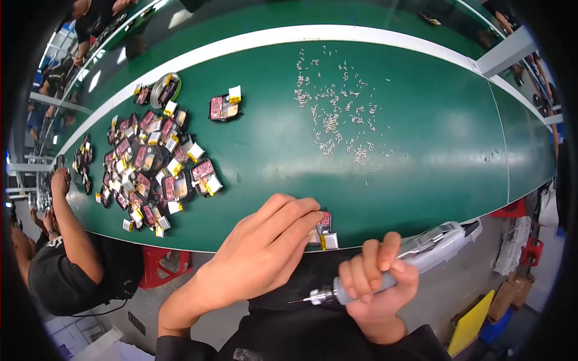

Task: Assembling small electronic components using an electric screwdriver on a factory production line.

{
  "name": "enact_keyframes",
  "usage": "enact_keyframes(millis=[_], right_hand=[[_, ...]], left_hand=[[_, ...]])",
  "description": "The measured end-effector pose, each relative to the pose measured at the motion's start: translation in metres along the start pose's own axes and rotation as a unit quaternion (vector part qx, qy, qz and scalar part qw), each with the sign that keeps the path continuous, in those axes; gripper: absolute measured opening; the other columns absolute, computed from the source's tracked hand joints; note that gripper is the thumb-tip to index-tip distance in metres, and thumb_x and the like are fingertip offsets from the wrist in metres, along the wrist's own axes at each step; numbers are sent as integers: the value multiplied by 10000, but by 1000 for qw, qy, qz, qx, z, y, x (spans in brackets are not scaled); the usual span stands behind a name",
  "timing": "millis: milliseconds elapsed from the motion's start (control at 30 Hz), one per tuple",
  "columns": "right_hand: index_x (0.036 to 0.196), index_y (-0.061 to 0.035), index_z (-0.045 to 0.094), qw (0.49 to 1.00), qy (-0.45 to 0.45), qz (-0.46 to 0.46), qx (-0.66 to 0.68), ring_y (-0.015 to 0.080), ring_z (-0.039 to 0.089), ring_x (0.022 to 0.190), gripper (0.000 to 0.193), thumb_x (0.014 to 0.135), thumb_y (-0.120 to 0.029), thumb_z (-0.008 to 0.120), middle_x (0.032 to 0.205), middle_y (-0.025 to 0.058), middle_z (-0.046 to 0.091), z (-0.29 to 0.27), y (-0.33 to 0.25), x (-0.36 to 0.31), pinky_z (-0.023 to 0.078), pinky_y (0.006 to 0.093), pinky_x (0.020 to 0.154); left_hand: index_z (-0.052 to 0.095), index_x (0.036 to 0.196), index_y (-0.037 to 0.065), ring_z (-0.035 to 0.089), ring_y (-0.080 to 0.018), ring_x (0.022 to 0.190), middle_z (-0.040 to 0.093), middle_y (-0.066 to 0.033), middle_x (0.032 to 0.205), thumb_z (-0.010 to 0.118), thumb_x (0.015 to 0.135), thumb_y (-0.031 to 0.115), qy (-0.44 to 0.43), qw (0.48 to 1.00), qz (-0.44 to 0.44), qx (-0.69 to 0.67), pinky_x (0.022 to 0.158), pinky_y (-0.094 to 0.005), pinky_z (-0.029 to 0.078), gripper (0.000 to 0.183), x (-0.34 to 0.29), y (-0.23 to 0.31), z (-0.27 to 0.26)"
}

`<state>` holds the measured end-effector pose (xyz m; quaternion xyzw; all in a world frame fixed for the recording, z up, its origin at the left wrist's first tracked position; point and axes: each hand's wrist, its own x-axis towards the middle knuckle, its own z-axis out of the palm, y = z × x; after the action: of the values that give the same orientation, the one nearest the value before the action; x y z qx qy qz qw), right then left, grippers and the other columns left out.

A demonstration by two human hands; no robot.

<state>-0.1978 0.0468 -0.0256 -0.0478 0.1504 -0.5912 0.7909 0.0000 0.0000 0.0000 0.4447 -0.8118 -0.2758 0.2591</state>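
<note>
A small black-cased device with a red circuit board lies at the table's near edge, a silver battery pouch hanging from its near side. My left hand reaches over it from the left, fingers closed together on its left part and hiding much of it. My right hand is wrapped around a grey-white electric screwdriver. The tool is held just off the table's edge, tilted, its thin bit pointing left below my left hand and apart from the device.
Many small screws lie scattered on the green table. At left is a heap of similar devices, with one separate device and a clear coil behind. A co-worker's arm reaches in at far left. A white rail borders the far side.
</note>
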Motion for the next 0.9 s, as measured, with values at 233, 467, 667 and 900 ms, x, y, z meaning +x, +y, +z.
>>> enact_keyframes(millis=[233,467,667,900], right_hand=[[929,-61,493,996,14,16,-83,195,499,579,102,916,-157,528,746,72,468,1,37,-9,434,352,625],[931,-43,475,984,41,-18,-172,228,515,664,133,917,-162,532,796,114,473,-5,40,-3,466,361,659],[946,-44,483,990,19,22,-136,225,531,664,147,932,-184,525,810,107,490,-1,23,-2,459,359,641],[862,-63,467,953,-169,-106,-227,171,539,528,161,953,-168,547,738,74,500,43,-59,30,449,347,540]], left_hand=[[615,1064,-85,599,-304,876,605,-159,1049,680,687,-26,-4,995,38,96,707,-362,531,387,-1,6,7],[640,997,-137,636,-317,878,633,-232,1042,621,619,53,20,958,150,245,646,-327,559,424,-4,6,14],[633,1021,-156,636,-341,917,628,-263,1101,646,643,32,19,970,92,225,686,-346,567,423,-13,9,21],[624,1058,-173,625,-362,978,614,-289,1150,694,700,16,17,981,83,172,779,-385,580,411,-22,8,24]])
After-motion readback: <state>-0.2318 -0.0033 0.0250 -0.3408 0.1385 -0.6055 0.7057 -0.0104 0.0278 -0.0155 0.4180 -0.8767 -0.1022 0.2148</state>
